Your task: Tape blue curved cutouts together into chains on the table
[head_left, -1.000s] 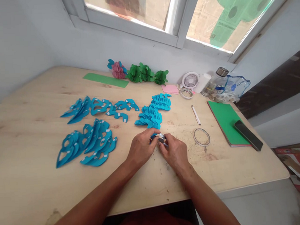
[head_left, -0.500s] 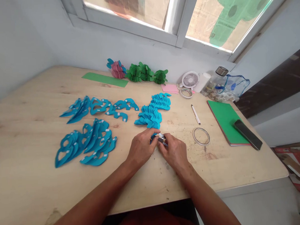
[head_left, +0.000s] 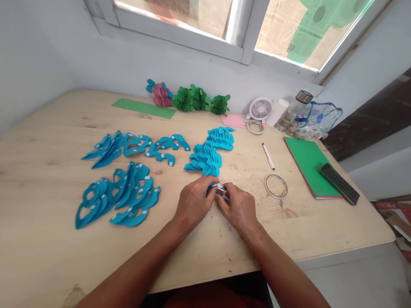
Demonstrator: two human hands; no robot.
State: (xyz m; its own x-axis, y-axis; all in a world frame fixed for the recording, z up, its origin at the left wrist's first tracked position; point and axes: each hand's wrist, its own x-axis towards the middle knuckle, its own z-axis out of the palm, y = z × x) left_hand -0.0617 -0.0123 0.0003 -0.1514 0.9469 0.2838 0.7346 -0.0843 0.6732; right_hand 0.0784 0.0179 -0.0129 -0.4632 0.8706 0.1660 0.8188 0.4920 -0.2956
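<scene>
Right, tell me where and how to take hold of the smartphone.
Probably grip the smartphone by its long edges at the near end, coming from the right: it lies slantwise across the green-topped paper stack, and that end juts past the stack's edge.

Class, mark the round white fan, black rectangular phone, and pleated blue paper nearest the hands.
Round white fan [head_left: 261, 108], head view: grille.
Black rectangular phone [head_left: 339, 183], head view: top.
Pleated blue paper [head_left: 205, 159], head view: middle folds.

Paper cutouts [head_left: 128, 187] lie left of the left hand [head_left: 195, 200]; tape roll [head_left: 277, 197] right of the right hand [head_left: 240, 207], pen [head_left: 268, 156] behind. Farther right, smartphone [head_left: 339, 183] partly on apparent notebook [head_left: 306, 163].
</scene>
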